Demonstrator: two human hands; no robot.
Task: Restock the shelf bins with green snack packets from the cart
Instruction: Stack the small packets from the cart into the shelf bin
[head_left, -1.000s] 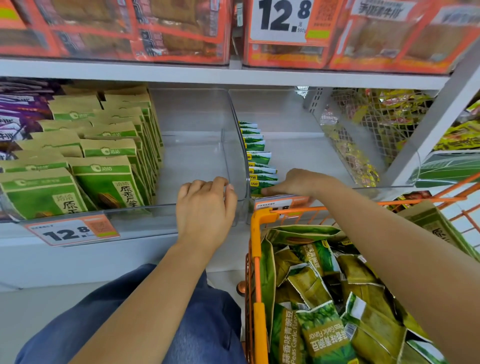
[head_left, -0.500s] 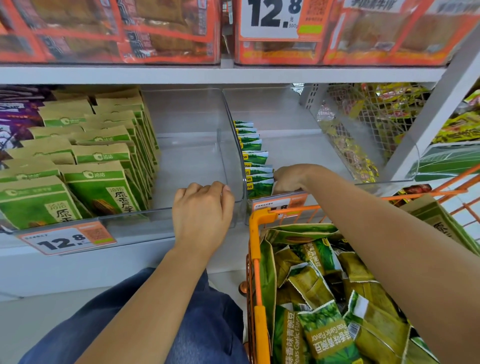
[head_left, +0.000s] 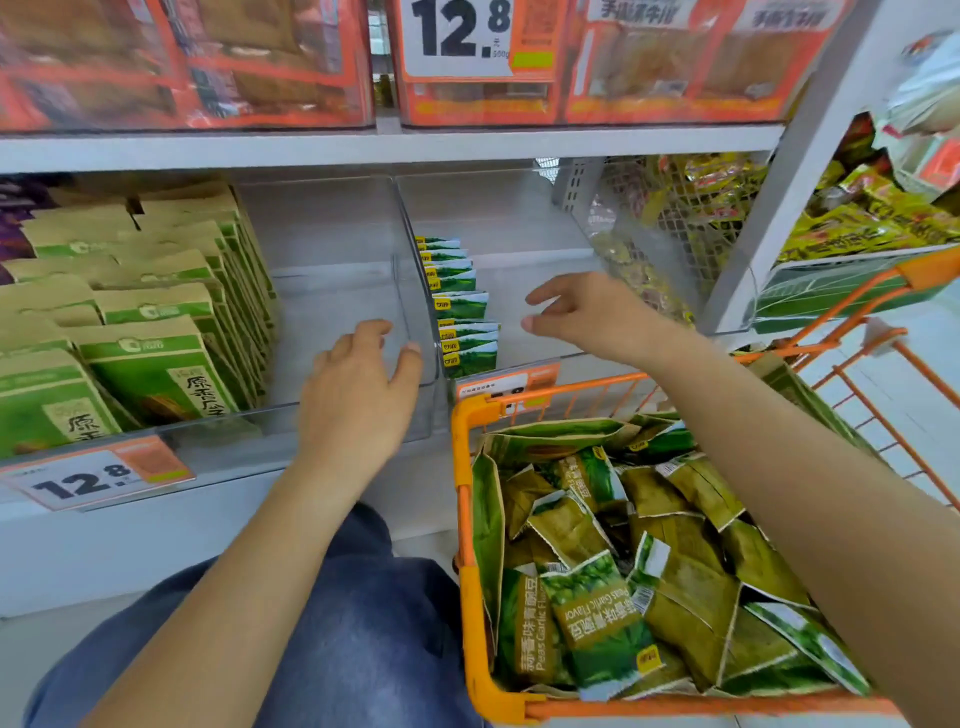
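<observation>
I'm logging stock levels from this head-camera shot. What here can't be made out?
- Row of green packets in the right bin: seen edge-on, so the count is unclear.
- Cart: its right side and bottom are cut off by the frame edge; lower packets lie buried.
- Small price tag under the right bin: partly behind the cart rim, too blurred to read.
- Kraft-green bags on the left: cut by the left edge.

My orange wire cart (head_left: 462, 499), green snack packets (head_left: 597, 618) printed with peas and white lettering, kraft-brown and green pouches (head_left: 156, 364) in my left clear bin, orange-and-white price tag (head_left: 98, 478), my blue jeans (head_left: 353, 623), white shelf (head_left: 363, 148)
</observation>
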